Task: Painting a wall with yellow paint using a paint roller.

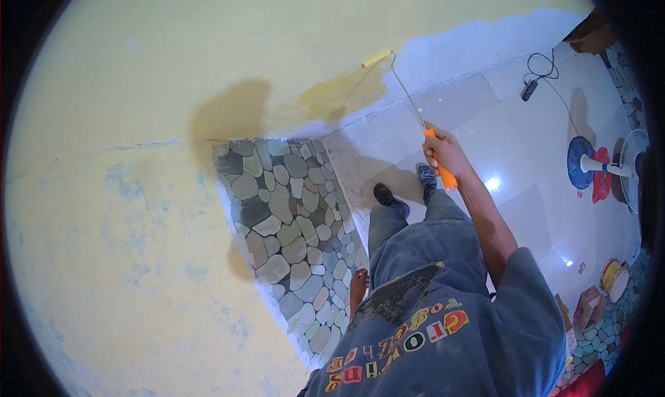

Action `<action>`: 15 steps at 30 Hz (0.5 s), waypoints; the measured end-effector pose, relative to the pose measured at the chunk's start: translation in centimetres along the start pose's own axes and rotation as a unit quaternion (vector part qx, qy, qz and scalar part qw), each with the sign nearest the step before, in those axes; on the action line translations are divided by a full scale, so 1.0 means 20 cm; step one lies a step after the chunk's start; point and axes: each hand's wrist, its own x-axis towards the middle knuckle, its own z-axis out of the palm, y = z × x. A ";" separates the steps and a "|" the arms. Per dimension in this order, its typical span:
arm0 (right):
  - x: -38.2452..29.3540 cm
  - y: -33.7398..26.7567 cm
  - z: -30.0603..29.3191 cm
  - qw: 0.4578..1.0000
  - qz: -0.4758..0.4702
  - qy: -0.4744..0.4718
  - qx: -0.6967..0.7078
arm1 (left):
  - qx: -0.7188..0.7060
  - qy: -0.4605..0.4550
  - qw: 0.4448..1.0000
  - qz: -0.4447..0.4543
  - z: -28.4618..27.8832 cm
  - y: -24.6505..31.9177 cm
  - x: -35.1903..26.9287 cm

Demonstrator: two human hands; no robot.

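My right hand (441,153) is closed around the orange handle (440,160) of a small paint roller. A thin wire frame (406,90) runs up from the handle to the yellow roller sleeve (377,58). That sleeve lies at the yellow painted wall (208,43), beside a pale unpainted strip (467,46). Under it, a darker yellow patch (343,93) looks like fresh paint. My left hand (359,285) hangs low at my side, near the pebble-stone wall cladding (296,210). My body partly hides it, and its grip is unclear.
On the tiled floor (514,137) lies a black power strip (529,90) with a looped cable. A fan with a blue base (580,162) stands at the right, beside a red object (601,176). A yellow-and-white tub (614,281) and a box (589,307) sit lower right.
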 end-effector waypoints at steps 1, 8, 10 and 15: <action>0.00 -0.01 -0.01 1.000 0.000 -0.001 0.001 | 0.008 0.008 1.000 -0.003 0.00 -0.03 0.00; 0.43 0.15 -0.05 1.000 0.027 -0.007 0.002 | 0.124 0.037 0.978 0.163 -0.04 -0.36 0.13; 0.48 0.20 -0.06 0.999 0.033 0.008 -0.010 | 0.070 0.030 0.994 0.077 -0.04 -0.12 0.04; 0.30 0.13 -0.08 1.000 0.009 0.009 0.000 | 0.022 0.045 0.998 -0.037 -0.04 0.14 -0.04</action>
